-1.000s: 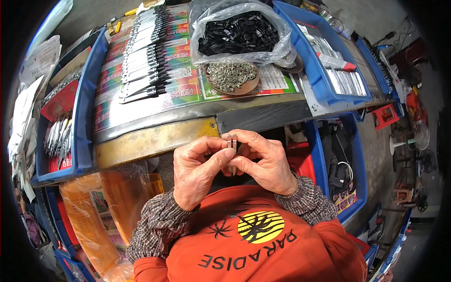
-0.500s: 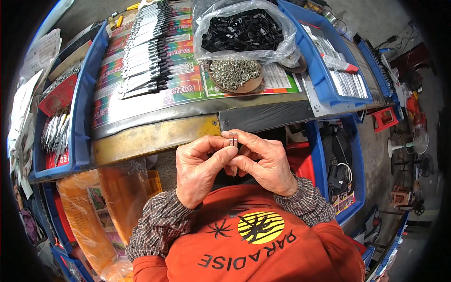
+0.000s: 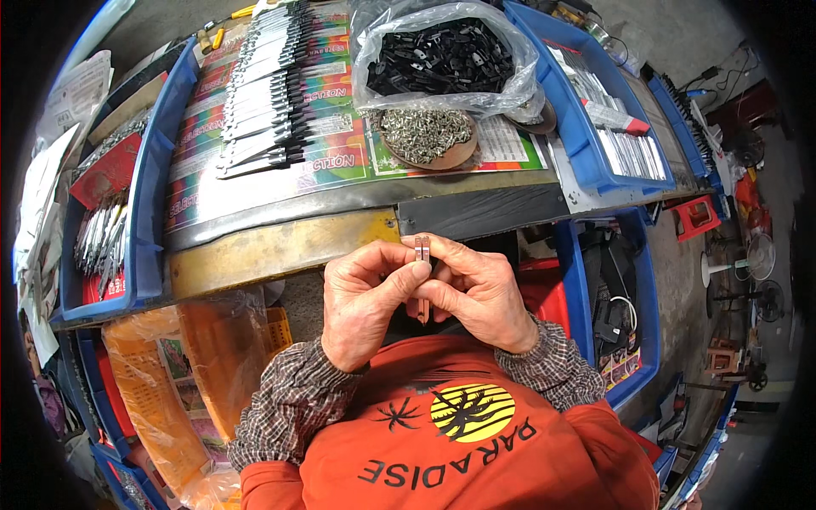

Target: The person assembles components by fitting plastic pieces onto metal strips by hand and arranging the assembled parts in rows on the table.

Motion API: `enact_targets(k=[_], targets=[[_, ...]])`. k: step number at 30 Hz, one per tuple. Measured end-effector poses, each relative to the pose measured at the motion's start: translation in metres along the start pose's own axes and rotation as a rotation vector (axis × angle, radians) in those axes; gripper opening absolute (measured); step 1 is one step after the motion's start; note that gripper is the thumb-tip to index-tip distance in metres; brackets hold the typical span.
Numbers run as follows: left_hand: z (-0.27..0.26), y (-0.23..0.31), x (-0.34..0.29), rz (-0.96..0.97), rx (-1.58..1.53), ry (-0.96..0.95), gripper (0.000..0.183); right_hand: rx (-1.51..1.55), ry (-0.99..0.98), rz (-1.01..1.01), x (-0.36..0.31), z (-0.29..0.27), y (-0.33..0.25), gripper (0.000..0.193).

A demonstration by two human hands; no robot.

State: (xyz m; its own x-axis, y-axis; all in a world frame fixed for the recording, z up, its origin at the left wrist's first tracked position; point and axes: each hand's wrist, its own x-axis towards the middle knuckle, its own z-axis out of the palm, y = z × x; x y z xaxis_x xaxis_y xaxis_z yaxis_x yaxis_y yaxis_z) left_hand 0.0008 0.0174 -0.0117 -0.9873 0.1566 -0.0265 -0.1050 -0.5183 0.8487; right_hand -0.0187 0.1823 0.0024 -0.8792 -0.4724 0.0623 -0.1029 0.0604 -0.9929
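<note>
We see only a small change over the last second; the left hand (image 3: 365,296) has leaned in a touch toward the right hand (image 3: 483,296), and a bit more of the low end of the small thin piece (image 3: 422,249) seems to peek out under the thumbs. The small thin piece is in front of the red shirt (image 3: 450,455), just on our side of the table edge (image 3: 289,251); it stands nearly straight up and down in our view; we see the thumbs and pointing fingers of both hands pinching it; we cannot tell what the other fingers do behind it. To us this means the handwork goes on, with nothing set down yet; past the edge lie a row of slim silver and black pieces (image 3: 263,89), a heap of tiny shiny bits (image 3: 423,134) on a brown plate (image 3: 461,155), and a clear bag (image 3: 524,68) of black parts (image 3: 438,61); no hand touches them.
</note>
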Motion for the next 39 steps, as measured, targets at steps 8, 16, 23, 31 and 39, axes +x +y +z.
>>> enact_targets(k=[8,16,23,31,39], targets=[[-0.008,0.014,-0.002,-0.13,0.069,-0.189,0.006,-0.077,-0.058,-0.101,0.007,-0.021,-0.016,0.025],[-0.01,0.02,-0.002,-0.244,0.146,-0.283,0.009,0.213,-0.181,-0.032,0.007,-0.027,-0.005,0.011],[0.012,0.013,0.002,0.371,0.756,-0.036,0.018,0.207,0.059,-0.146,0.012,-0.018,0.001,0.011],[0.012,0.01,0.006,0.576,0.996,0.08,0.017,0.128,0.039,-0.125,0.018,-0.02,-0.003,0.011],[-0.002,0.023,0.007,0.581,1.135,0.073,0.02,-0.637,0.227,-0.439,0.079,-0.069,-0.048,0.01]])
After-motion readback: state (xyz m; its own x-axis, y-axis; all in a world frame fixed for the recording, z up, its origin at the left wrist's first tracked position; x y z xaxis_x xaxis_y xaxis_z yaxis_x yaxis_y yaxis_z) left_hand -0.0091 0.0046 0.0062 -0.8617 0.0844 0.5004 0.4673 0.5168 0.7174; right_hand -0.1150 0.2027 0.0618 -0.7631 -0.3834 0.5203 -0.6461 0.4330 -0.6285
